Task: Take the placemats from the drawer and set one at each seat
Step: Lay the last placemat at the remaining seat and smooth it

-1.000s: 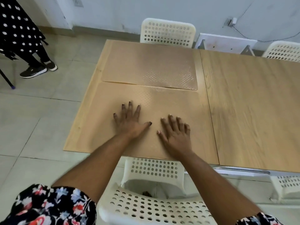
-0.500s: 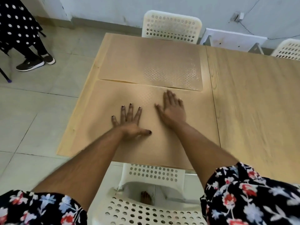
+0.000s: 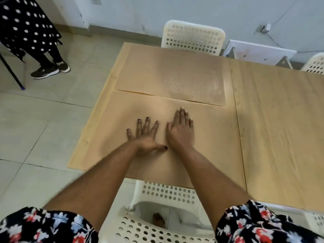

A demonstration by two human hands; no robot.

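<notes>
Fingers of both hands lie straight and spread, pressed flat on the near placemat [image 3: 210,137]; neither hand grips anything. The left hand [image 3: 145,135] sits just beside the right hand [image 3: 180,132], thumbs nearly touching, around the middle of the mat. That mat lies at the table's [image 3: 280,128] near edge, in front of the white perforated chair [image 3: 166,193] below the person's arms. A second placemat [image 3: 157,74] lies beyond it (its patterned patch catching the light), in front of the far chair [image 3: 192,37], and the two mats' long edges meet or slightly overlap; which one cannot be told.

The step in hand looks like flattening and squaring the near mat at its seat. Two seats appear served. Further chairs [image 3: 315,64] show at the right, where the tabletop is bare wood, so more mats seem due there. No drawer is in view. The next move probably calls for lifting the palms without dragging the mat, then fetching another.

A second person's legs and dark shoes [image 3: 49,71] stand on the tiled floor at the left.
</notes>
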